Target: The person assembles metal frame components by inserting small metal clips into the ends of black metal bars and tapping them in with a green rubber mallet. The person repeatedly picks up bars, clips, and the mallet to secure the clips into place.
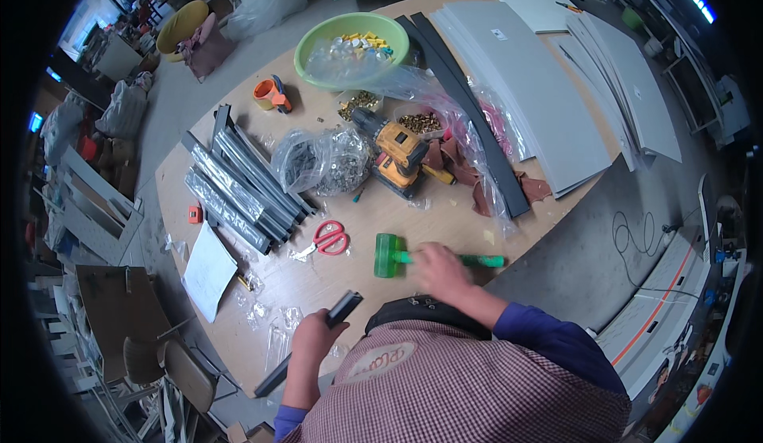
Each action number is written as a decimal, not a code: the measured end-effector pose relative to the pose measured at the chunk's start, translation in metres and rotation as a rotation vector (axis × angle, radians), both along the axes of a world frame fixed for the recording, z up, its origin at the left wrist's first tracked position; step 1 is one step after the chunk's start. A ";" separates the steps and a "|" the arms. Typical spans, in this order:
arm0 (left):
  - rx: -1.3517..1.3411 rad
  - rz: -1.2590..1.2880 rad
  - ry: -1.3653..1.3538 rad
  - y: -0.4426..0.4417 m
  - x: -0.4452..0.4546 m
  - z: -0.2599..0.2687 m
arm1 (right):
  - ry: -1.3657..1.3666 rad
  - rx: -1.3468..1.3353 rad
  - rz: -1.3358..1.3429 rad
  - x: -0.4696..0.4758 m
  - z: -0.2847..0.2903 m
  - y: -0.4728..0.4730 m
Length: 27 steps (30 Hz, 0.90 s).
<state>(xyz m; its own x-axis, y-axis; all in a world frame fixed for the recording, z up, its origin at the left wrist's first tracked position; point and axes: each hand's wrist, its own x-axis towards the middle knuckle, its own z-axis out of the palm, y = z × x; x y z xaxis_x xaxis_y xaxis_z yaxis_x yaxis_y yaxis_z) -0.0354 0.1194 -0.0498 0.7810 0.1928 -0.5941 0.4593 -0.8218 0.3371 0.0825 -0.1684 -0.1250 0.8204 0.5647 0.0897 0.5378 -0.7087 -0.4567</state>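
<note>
My left hand (316, 333) is closed around a dark grey channel profile (344, 307), held slantwise at the table's front edge. One end of the profile points up and right; the other (271, 380) shows below my wrist. Blurred, my right hand (440, 270) is over the handle of a green mallet (386, 256). The mallet head and the handle's end show on either side of it, and whether the fingers grip is unclear. Red-handled scissors (329, 238) lie left of the mallet. Farther left are several plastic-wrapped grey profiles (238, 187).
A yellow cordless drill (399, 151) stands mid-table beside a bag of metal fittings (340, 160). Behind are a green basin (351, 20), a tape dispenser (272, 94) and stacked grey panels (524, 91). Paper (210, 273) lies left; a chair (188, 371) stands beyond the table edge.
</note>
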 end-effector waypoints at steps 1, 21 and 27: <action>0.049 -0.104 0.050 -0.009 0.010 0.000 | -0.098 0.126 0.159 -0.005 0.015 0.012; -0.282 0.454 -0.594 0.004 0.046 -0.042 | -0.101 0.277 -0.807 0.076 0.016 -0.092; 0.131 0.734 -0.470 0.110 0.058 -0.139 | -0.176 -0.235 -0.837 0.124 -0.031 -0.111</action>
